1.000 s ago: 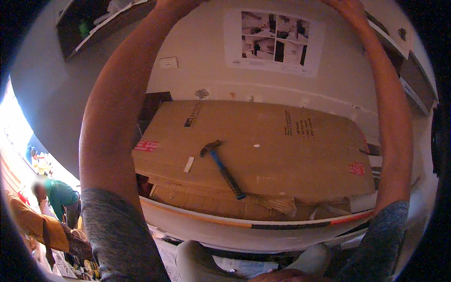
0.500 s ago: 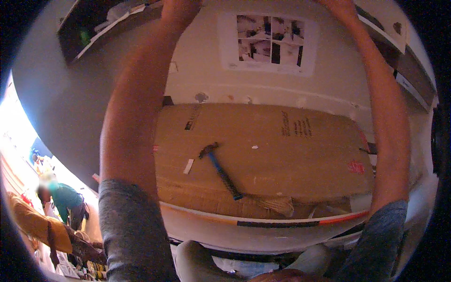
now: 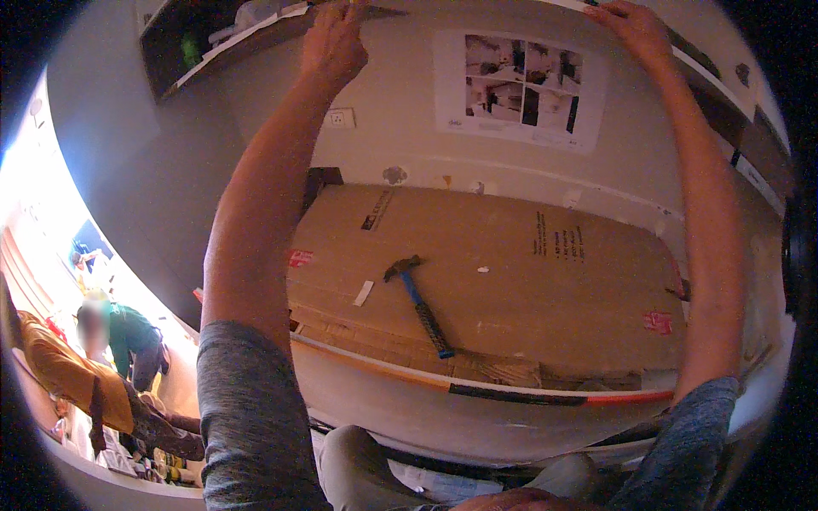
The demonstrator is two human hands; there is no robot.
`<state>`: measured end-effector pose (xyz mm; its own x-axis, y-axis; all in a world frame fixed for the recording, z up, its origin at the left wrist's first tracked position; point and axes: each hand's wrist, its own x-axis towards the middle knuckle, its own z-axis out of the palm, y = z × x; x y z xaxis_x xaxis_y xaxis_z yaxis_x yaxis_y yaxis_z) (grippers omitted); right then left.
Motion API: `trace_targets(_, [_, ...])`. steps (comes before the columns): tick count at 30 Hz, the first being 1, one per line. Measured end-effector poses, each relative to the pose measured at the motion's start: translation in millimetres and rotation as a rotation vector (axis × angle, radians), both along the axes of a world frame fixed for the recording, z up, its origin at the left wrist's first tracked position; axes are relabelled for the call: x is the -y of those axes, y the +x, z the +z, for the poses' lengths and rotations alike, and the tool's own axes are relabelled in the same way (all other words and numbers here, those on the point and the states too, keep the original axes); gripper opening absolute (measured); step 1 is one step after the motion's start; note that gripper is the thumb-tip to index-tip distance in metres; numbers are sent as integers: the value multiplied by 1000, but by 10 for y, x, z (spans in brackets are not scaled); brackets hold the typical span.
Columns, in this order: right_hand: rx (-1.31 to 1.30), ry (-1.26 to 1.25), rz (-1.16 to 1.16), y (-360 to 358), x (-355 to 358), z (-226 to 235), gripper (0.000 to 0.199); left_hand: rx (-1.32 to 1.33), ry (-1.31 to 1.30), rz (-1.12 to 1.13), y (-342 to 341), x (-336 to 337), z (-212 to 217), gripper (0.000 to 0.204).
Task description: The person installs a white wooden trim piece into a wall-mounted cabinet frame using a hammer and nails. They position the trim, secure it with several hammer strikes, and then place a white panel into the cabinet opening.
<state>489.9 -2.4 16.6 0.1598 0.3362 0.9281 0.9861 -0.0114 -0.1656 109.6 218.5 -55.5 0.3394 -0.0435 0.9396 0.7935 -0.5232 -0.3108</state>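
Observation:
Both my arms are raised toward the wall. My left hand (image 3: 334,47) is at the top edge of the view, its fingers closed round something small and yellowish, mostly cut off by the frame. At the upper right, my right hand (image 3: 635,30) has its fingertips pressed together at a pale edge running along the top, with a small dark bit beside them. What it grips, if anything, I cannot make out. Below lies a claw hammer (image 3: 419,308) with a blue and black handle, on flat brown cardboard (image 3: 477,230), touched by neither hand.
A printed photo sheet (image 3: 524,89) is on the wall, near a socket (image 3: 339,118). Shelves (image 3: 166,64) stand at upper left. A striped-edged panel (image 3: 511,396) borders the cardboard in front. Two people, one in a green top (image 3: 128,328), are at far left.
My view has shifted, so the wall, cardboard and hammer sit further right. Both hands now show more fully at the top. The hammer still lies on the cardboard.

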Motion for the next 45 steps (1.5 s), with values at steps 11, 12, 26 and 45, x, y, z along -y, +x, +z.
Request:
trace_targets(11, [153,-9,-164,95,16,86,43,101,-155,-52,60,-227,-140,78])
trace_targets(12, [176,5,-136,88,49,77,44,64,-135,-7,-19,-202,-130,70])
trace_targets(26, [-13,4,-80,-35,108,-11,49,964,-1076,-1419,288,-482,548,37])
trace_targets(45, [91,30,-37,-13,178,7,48,1118,-1079,-1379,521,-982,976,23])
